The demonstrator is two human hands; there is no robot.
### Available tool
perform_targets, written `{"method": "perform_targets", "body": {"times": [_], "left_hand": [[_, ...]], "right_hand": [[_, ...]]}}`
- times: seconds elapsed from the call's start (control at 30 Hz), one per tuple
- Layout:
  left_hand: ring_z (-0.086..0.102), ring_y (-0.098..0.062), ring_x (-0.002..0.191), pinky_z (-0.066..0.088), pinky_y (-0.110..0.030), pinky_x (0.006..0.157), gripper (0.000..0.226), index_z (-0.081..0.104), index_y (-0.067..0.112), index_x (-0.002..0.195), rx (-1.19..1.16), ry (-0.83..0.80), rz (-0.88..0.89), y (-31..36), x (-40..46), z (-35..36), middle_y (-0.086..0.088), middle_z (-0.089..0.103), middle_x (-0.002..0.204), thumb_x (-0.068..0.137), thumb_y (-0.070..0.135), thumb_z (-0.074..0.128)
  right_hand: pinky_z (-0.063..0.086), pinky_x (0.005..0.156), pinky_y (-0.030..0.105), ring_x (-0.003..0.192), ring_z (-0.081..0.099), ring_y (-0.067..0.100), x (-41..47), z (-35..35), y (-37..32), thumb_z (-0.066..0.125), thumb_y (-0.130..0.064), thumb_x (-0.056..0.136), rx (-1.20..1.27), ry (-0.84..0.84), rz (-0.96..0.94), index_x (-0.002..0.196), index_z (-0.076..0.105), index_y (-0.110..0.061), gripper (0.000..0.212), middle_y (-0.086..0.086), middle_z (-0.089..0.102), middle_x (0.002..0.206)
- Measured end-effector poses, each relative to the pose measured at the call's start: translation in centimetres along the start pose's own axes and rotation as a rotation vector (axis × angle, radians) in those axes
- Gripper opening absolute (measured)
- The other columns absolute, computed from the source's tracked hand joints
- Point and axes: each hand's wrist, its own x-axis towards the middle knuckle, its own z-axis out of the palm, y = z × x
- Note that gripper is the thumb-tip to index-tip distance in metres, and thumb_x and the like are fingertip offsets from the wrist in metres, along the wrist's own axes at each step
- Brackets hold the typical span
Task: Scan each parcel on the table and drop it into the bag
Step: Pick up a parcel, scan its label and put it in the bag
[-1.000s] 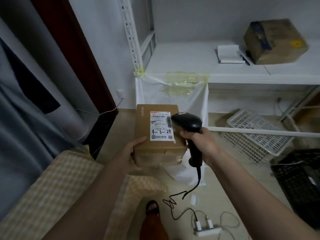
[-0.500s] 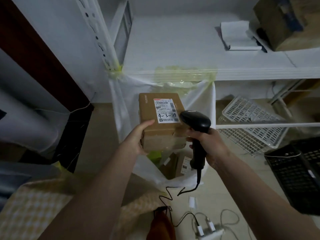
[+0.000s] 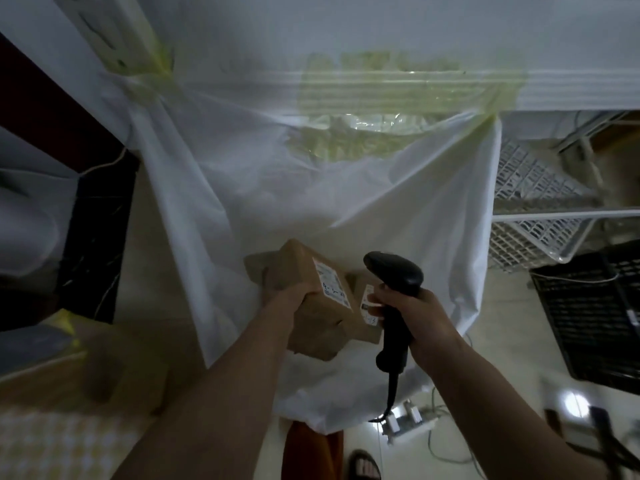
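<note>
The scene is dimly lit, in a cool grey-blue cast, and fine grain is seen in the dark corners. Glare is thrown off the tape (image 3: 398, 95) at the top and off one bright spot on the floor (image 3: 576, 403) at lower right, probably a lamp reflected. Everything is softened by motion blur; the writing on the parcel (image 3: 311, 292) label cannot be read. Straight lines are bent near the edges by the wide lens.

Single head view, looking steeply down, close over bag (image 3: 346, 209) mouth.
</note>
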Motion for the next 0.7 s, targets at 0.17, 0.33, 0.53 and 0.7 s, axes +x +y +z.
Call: {"method": "perform_targets", "body": {"times": [0.17, 0.33, 0.53, 0.7], "left_hand": [[0.040, -0.033, 0.134, 0.028, -0.048, 0.114, 0.110, 0.020, 0.018, 0.152, 0.635, 0.180, 0.108, -2.2, 2.5, -0.1, -0.011, 0.040, 0.150, 0.062, 0.056, 0.071], [0.014, -0.037, 0.146, -0.001, -0.070, 0.111, 0.064, 0.025, 0.022, 0.153, 1.706, -0.019, -0.125, -4.7, -0.4, -2.1, -0.008, 0.025, 0.158, 0.099, 0.056, 0.028], [0.037, -0.042, 0.135, 0.014, -0.066, 0.113, 0.065, 0.037, 0.014, 0.146, 1.898, -0.026, -0.214, -6.2, -3.5, -1.8, -0.016, 0.042, 0.147, 0.094, 0.053, 0.046], [0.032, -0.039, 0.139, 0.017, -0.062, 0.111, 0.063, 0.035, 0.014, 0.148, 1.840, 0.001, 0.028, -6.7, -5.7, -2.1, -0.013, 0.035, 0.152, 0.097, 0.051, 0.041]], "right_hand": [[0.048, 0.064, 0.031, 0.071, 0.058, 0.025, 1.0, 0.1, 0.4, 0.061, -0.001, 0.086, 0.009, 0.007, 0.045, 0.092, 0.065, 0.000, 0.007, 0.015, 0.063, 0.080], [0.048, 0.064, 0.033, 0.077, 0.059, 0.029, 0.7, 0.0, 0.7, 0.063, -0.001, 0.086, 0.017, 0.001, 0.045, 0.087, 0.065, -0.004, 0.004, 0.018, 0.062, 0.083], [0.047, 0.058, 0.030, 0.067, 0.059, 0.024, -0.8, 0.1, 0.7, 0.063, 0.002, 0.084, -0.001, -0.020, 0.017, 0.085, 0.063, -0.004, 0.005, 0.016, 0.061, 0.080], [0.050, 0.056, 0.030, 0.069, 0.058, 0.025, -2.9, 0.7, 0.7, 0.062, 0.000, 0.085, -0.018, -0.090, 0.006, 0.089, 0.062, -0.004, 0.006, 0.016, 0.060, 0.080]]}}
